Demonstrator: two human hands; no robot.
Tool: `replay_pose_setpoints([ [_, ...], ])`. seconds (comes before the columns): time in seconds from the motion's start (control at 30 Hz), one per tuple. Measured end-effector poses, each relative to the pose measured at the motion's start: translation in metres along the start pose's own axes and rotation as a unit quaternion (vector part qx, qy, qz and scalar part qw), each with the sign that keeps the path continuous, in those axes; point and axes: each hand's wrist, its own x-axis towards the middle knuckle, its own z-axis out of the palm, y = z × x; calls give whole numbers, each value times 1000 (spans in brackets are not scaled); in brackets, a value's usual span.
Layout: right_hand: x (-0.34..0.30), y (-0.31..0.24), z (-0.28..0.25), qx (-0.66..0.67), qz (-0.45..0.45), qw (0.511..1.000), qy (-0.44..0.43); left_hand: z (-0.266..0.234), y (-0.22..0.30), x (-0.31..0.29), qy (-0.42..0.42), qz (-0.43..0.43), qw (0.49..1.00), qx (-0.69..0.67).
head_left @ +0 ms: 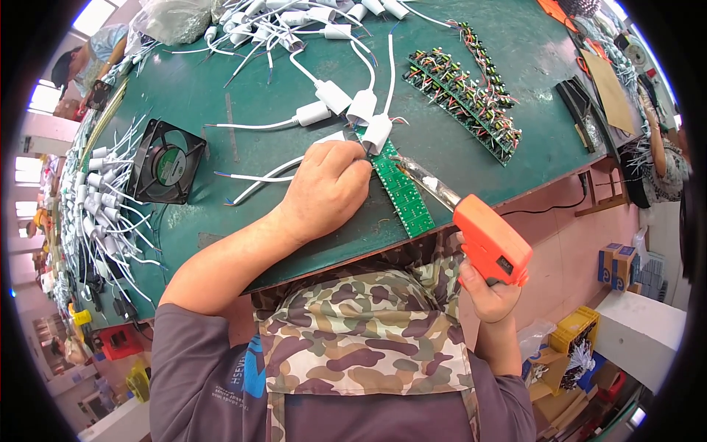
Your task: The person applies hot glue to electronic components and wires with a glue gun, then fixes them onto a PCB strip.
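Observation:
My left hand (328, 184) is closed over the green table (294, 254), its fingertips pinched at the upper end of a green circuit board (405, 197). What they pinch is hidden, but the lower end of a white cylindrical socket with a cable (378, 135) touches them. My right hand (490, 295) is wrapped round the orange handle of a soldering gun (492, 239). Its metal tip points up and left, near the board's upper part. More white corded sockets (333, 96) lie just beyond my left hand, and loose cable ends reach out beside it.
A black fan (168, 162) stands at left by a heap of white corded sockets (96, 199). Another heap (294, 20) lies at the far edge. Rows of populated circuit boards (468, 103) are at right. Cartons (618, 265) sit on the floor; other people work at both sides.

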Motion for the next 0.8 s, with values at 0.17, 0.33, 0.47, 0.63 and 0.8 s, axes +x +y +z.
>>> replay_pose_setpoints([
  [0.17, 1, -1, 4, 1, 9, 1000, 21, 0, 2, 1, 4, -8, 1000, 0],
  [0.33, 0, 2, 4, 10, 14, 999, 51, 2, 4, 2, 17, -4, 1000, 8],
  [0.47, -4, 8, -3, -9, -7, 1000, -13, 2, 7, 5, 16, -6, 1000, 23],
  [0.63, -4, 8, -4, -16, -2, 999, -27, 4, 8, 5, 17, 8, 999, 35],
  [0.8, -4, 11, -3, -4, -11, 1000, -30, 6, 8, 4, 4, 22, 998, 63],
])
